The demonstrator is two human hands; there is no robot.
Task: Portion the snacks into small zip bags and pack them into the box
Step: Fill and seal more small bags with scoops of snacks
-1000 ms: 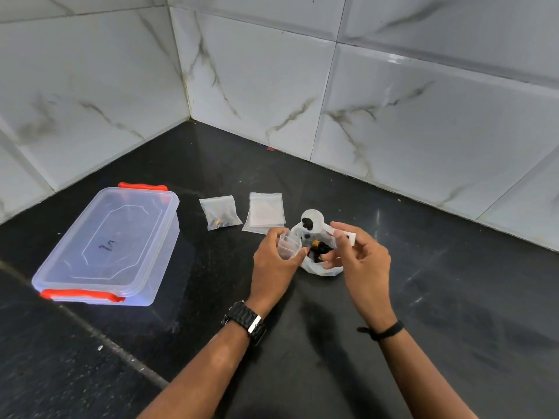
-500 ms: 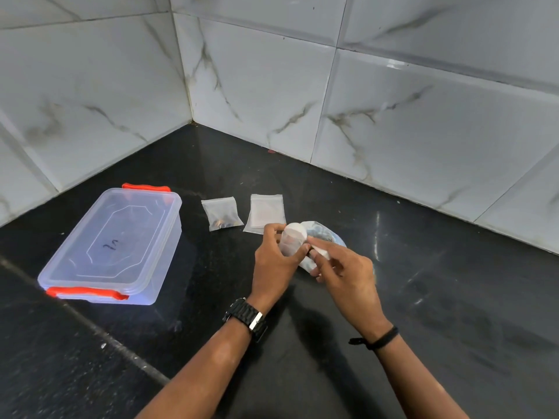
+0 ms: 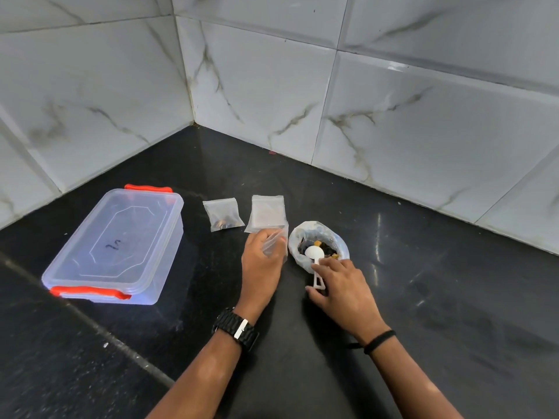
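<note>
Snack bag [image 3: 317,246]: open-mouthed plastic bag near the table's middle, dark and yellow pieces inside.
Scoop [image 3: 315,261]: white, bowl in the snack bag's mouth, handle pointing to 6 o'clock.
Right hand [image 3: 341,285]: at 5 o'clock of the snack bag, grip pinched on the scoop's handle.
Empty zip bag [image 3: 273,243]: clear, at 9 o'clock of the snack bag, just beside it.
Left hand [image 3: 261,261]: grip clasped on the empty zip bag.
Stack of zip bags [image 3: 267,211]: flat at 11 o'clock of the snack bag.
Filled zip bag [image 3: 223,214]: at 9 o'clock of the stack, dark snacks at its bottom.
Box [image 3: 118,246]: clear, lid on, red clips at both ends, far out at 9 o'clock.
Writing: a dark scrawl on the lid, not readable.
Table [image 3: 453,297]: black, glossy.
Wrists: black watch [image 3: 236,326] left, black band [image 3: 379,341] right.
</note>
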